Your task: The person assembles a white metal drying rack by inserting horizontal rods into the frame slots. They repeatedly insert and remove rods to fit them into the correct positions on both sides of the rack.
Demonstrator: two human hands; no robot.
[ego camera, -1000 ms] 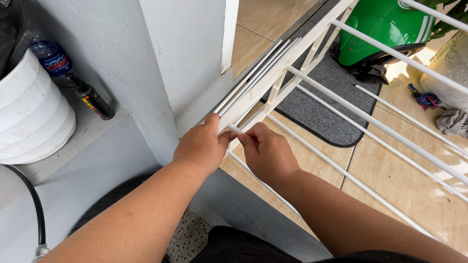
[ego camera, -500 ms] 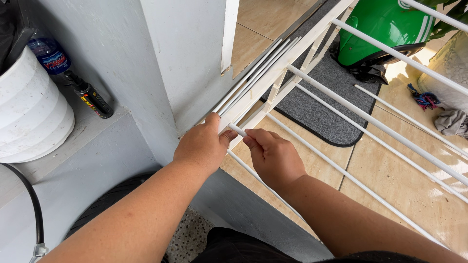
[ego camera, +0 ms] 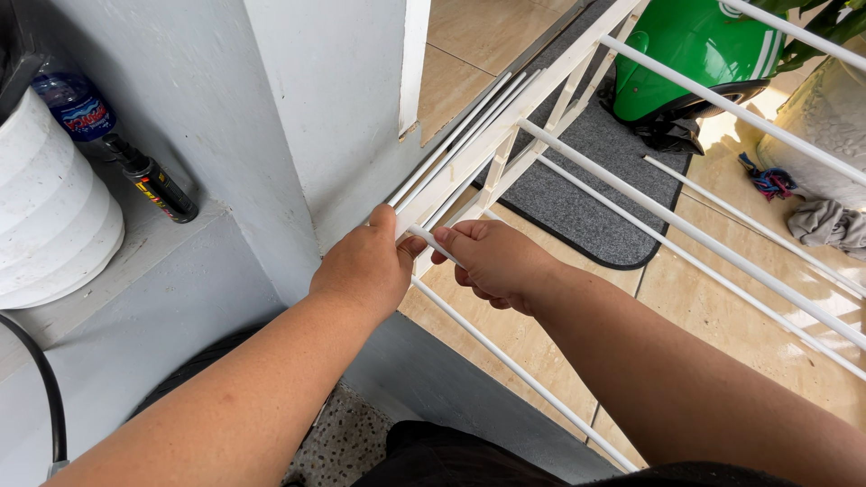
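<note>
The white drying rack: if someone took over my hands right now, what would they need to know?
Left hand: gripping the end of the white drying rack frame, by the grey wall.
Right hand: fingers closed on a thin white rod at that same corner.
The rack's rods stretch out over the tiled floor and grey mat.
Whether the rod is seated cannot be told.

Grey mat on tiled floor

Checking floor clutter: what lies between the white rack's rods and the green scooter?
In the head view, a grey mat lies below the rack, reaching the scooter.
</note>
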